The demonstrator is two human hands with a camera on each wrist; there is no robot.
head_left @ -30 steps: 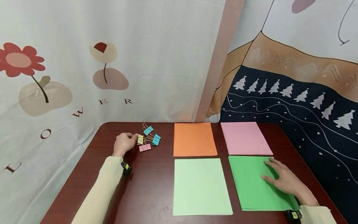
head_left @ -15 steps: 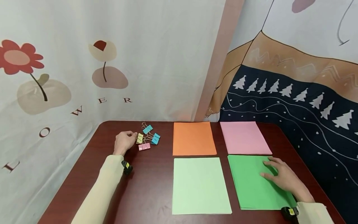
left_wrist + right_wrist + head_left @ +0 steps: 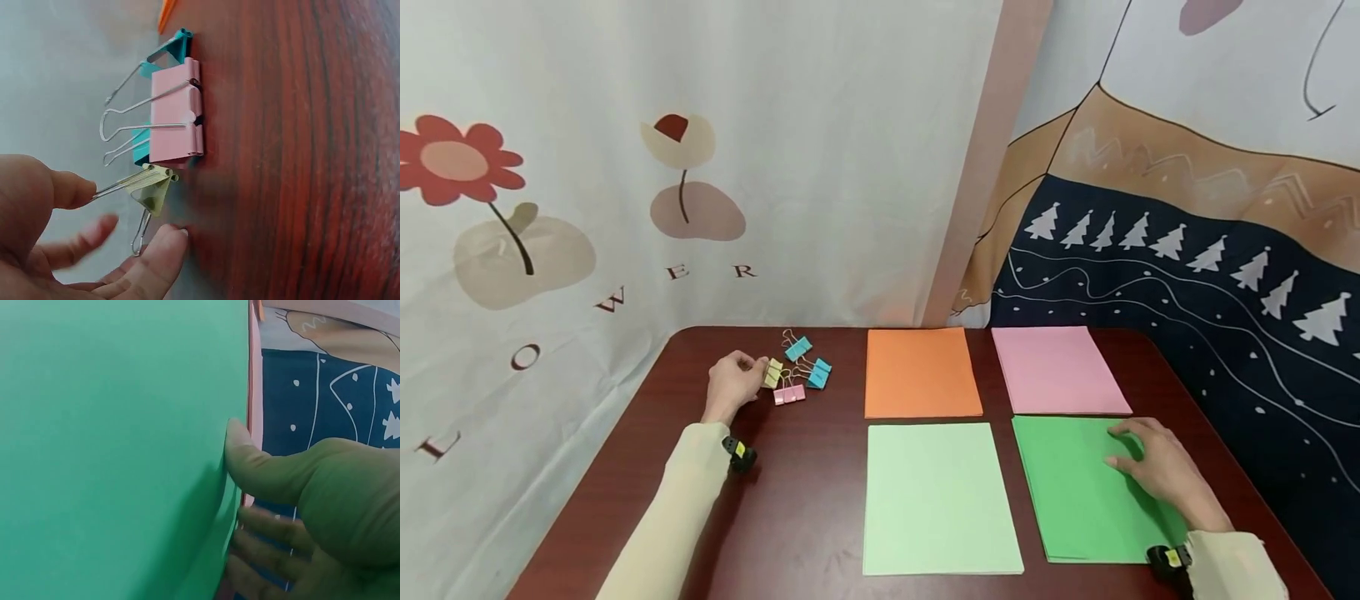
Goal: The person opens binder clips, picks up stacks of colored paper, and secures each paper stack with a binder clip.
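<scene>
On the left of the table, my left hand (image 3: pixel 735 387) pinches a small yellow binder clip (image 3: pixel 772 373). In the left wrist view the thumb (image 3: pixel 74 189) is on one wire handle and the fingers are by the other, with the clip tilted. Right beside it lie a pink binder clip (image 3: pixel 789 394) and two blue ones, a far blue clip (image 3: pixel 798 348) and a nearer blue clip (image 3: pixel 818 374). My right hand (image 3: pixel 1167 473) is over the right part of a bright green paper stack (image 3: pixel 1082 500), fingers loosely bent and holding nothing.
Left of the green stack lies pale green paper (image 3: pixel 940 500). Orange paper (image 3: pixel 922 372) and pink paper (image 3: pixel 1060 371) lie behind, near the far edge of the dark red table (image 3: pixel 805 508). Printed curtains (image 3: pixel 835 167) hang close behind the table.
The yellow binder clip has shifted slightly left with my left hand. My right hand has moved a little to the left and its fingers have bent more. The papers stay put.
</scene>
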